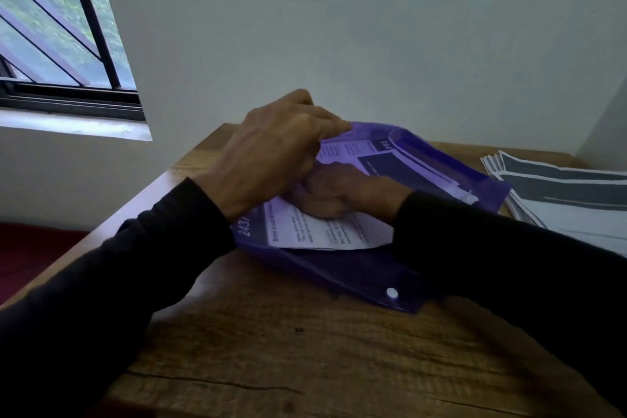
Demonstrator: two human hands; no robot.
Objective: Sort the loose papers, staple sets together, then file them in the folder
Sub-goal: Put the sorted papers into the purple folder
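Observation:
A translucent purple folder (481,180) with a white snap button lies in the middle of the wooden table (305,349). My left hand (271,153) grips the folder's upper sheet and lifts it open. My right hand (339,193) is inside the opening, under the purple plastic, closed on a printed paper set (319,231) that sticks out towards me. More printed pages show through the plastic further in. Both arms wear dark sleeves.
A stack of loose printed papers (570,200) with dark blocks lies at the table's right edge, touching the folder's right corner. A white wall stands behind the table, with a barred window (57,30) at the upper left.

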